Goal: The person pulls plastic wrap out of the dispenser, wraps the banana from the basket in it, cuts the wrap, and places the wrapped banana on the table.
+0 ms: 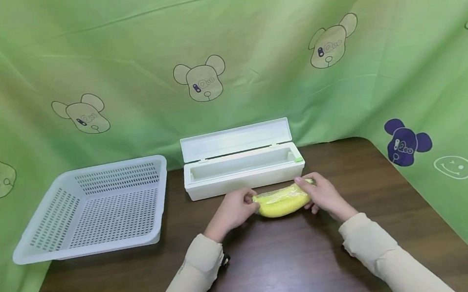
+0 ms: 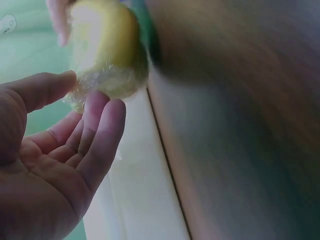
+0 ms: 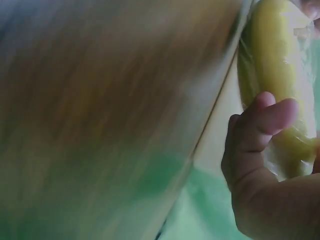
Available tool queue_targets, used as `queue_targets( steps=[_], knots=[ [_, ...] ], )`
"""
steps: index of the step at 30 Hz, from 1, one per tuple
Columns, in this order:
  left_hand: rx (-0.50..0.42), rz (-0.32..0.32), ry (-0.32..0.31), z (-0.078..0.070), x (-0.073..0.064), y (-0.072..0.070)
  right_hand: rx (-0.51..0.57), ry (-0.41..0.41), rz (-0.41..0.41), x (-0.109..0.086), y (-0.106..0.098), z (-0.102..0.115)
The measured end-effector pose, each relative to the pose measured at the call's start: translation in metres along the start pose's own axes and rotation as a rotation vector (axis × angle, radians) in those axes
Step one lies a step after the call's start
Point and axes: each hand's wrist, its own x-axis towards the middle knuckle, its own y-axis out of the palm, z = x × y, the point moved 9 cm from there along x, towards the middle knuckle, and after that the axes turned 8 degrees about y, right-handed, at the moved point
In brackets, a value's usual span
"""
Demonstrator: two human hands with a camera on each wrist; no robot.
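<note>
A yellow banana (image 1: 283, 201) wrapped in clear cling film is held level over the table, close in front of a white box. My left hand (image 1: 238, 206) pinches the wrapped left end; in the left wrist view the thumb (image 2: 50, 89) and curled fingers (image 2: 102, 132) meet at the crinkled film (image 2: 107, 80). My right hand (image 1: 321, 195) grips the other end, its thumb lying along the top. The right wrist view shows curled fingers (image 3: 262, 122) against the wrapped banana (image 3: 275, 50). Loose film folds shine along its upper side.
The long white box (image 1: 243, 183), lid (image 1: 235, 139) raised and a small green part at its right end, stands behind my hands. A white perforated basket (image 1: 160, 185) sits at the left on the dark wooden table (image 1: 277, 273). Green printed cloth (image 1: 245, 26) hangs behind and at the sides.
</note>
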Motion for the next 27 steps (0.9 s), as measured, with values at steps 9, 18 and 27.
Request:
queue_targets(
  steps=[9, 18, 27],
  knots=[
    [-0.105, -0.027, 0.061, -0.024, 0.023, 0.022, 0.014, 0.047, 0.023, -0.004, -0.037, -0.017],
    [-0.11, -0.017, 0.153, -0.053, 0.025, 0.041, -0.156, 0.073, -0.005, -0.021, -0.061, -0.02],
    [-0.189, -0.006, 0.139, -0.052, 0.017, 0.043, -0.262, 0.054, -0.038, -0.028, -0.074, -0.016]
  ],
)
